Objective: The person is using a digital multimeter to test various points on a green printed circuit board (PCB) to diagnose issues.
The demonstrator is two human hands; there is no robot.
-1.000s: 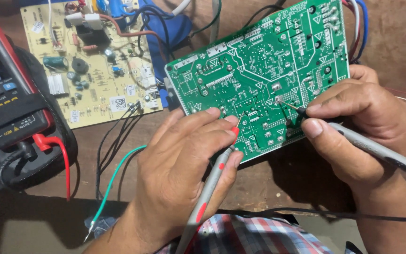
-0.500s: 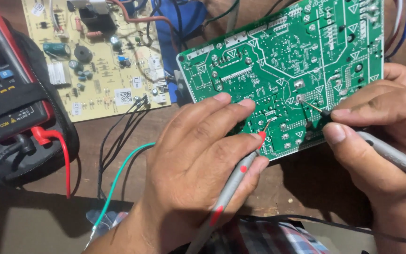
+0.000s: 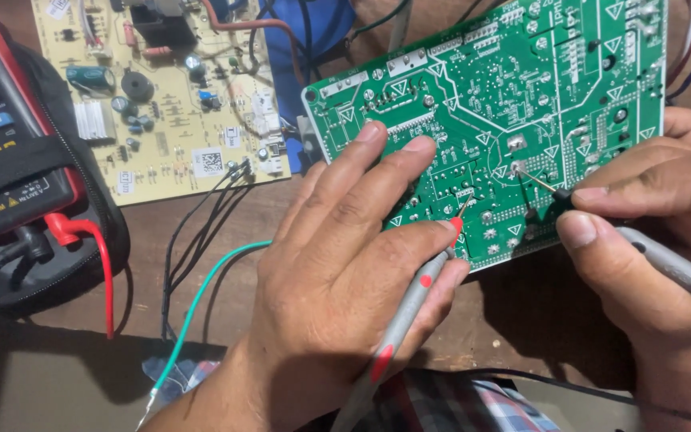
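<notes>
A green circuit board (image 3: 521,88) lies solder side up at the upper right. My left hand (image 3: 345,272) rests on its lower left part and holds a grey test probe with a red tip (image 3: 417,296), the tip touching the board near its lower edge. My right hand (image 3: 657,232) grips a grey probe with a black tip (image 3: 665,260); its needle touches a solder pad near the board's middle. Both hands are closed around their probes.
A yellowish circuit board (image 3: 161,104) with capacitors lies at the upper left. A multimeter (image 3: 9,152) with red and black leads plugged in sits at the left edge. Black and green wires (image 3: 201,264) cross the brown table. Checked cloth shows at the bottom.
The view has shifted closer, so the boards sit higher and larger. The red probe tip in my left hand has crept along the green board; the black probe stays on its pad.
</notes>
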